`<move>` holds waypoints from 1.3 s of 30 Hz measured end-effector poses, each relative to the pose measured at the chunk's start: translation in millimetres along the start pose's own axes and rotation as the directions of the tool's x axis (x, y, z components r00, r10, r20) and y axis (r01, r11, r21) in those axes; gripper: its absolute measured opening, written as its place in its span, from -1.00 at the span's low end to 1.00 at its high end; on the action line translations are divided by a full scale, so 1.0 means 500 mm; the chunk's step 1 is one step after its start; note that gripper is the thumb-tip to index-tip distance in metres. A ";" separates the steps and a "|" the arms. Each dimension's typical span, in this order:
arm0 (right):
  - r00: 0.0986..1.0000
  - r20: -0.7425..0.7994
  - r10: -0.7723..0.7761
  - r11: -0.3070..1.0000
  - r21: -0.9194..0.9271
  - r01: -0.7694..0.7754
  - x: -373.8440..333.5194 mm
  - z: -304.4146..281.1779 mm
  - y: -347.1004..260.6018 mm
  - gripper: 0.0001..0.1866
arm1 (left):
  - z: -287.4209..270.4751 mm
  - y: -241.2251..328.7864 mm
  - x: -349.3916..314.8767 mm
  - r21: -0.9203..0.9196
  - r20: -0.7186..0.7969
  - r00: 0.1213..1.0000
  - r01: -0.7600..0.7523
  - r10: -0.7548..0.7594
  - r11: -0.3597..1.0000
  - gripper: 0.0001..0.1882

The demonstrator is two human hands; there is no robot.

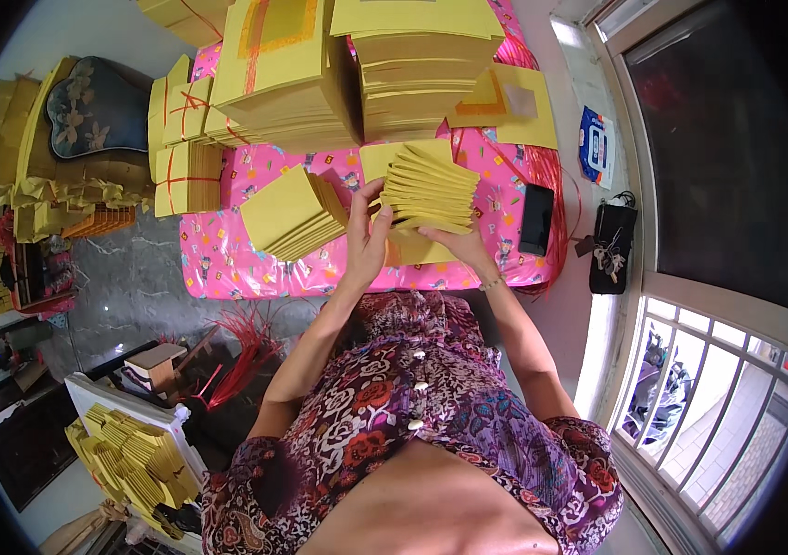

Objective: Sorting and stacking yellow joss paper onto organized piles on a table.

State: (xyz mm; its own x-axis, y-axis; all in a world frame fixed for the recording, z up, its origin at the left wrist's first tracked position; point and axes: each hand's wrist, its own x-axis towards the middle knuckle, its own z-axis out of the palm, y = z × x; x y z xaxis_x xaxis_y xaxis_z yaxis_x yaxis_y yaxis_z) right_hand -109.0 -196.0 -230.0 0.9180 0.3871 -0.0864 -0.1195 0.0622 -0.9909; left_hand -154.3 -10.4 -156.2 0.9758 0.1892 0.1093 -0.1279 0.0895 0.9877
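A fanned stack of yellow paper sheets (431, 190) is held above the pink patterned tablecloth. My left hand (368, 231) grips its left edge, thumb near the front corner and fingers behind. At the lower right edge my right hand (457, 245) closes on the same stack, its fingertips partly hidden by the paper. More yellow paper (417, 250) lies flat underneath. Just left of my left hand, a slanted pile of folded yellow sheets (292, 217) rests on the cloth.
Tall stacks of yellow paper (421, 74) stand at the back of the table (227, 277). Bundles tied with red string (188, 180) sit at the left. A black phone (536, 220) and red plastic strips (556, 185) lie along the right side. A barred window (708, 407) is at the right.
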 end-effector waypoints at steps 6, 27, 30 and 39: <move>1.000 0.000 -0.003 1.000 -0.017 0.003 0.002 0.005 -0.009 -0.07 | -0.006 -0.002 0.035 0.025 -0.057 0.998 0.024 -0.022 0.999 -0.58; 0.998 0.060 -0.019 1.000 -0.007 0.019 0.002 -0.006 -0.003 0.00 | -0.022 0.009 0.145 0.113 0.012 0.986 0.162 -0.165 0.980 -0.78; 0.999 0.046 -0.001 1.000 0.002 0.001 0.002 -0.004 -0.004 0.02 | -0.021 0.001 0.158 0.062 0.046 0.982 0.181 -0.184 0.982 -0.80; 0.998 0.058 0.025 1.000 0.008 -0.026 0.003 -0.010 -0.002 0.03 | -0.026 -0.011 0.171 0.089 0.152 0.980 0.117 -0.129 0.989 -0.85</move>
State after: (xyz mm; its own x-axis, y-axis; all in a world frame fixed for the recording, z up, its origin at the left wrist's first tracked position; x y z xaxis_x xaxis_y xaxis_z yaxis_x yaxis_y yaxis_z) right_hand -105.9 -200.1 -229.5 0.8914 0.4410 -0.1051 -0.1459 0.0596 -0.9875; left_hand -72.6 18.1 -153.7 0.9997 0.0252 -0.0036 0.0030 0.0239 0.9997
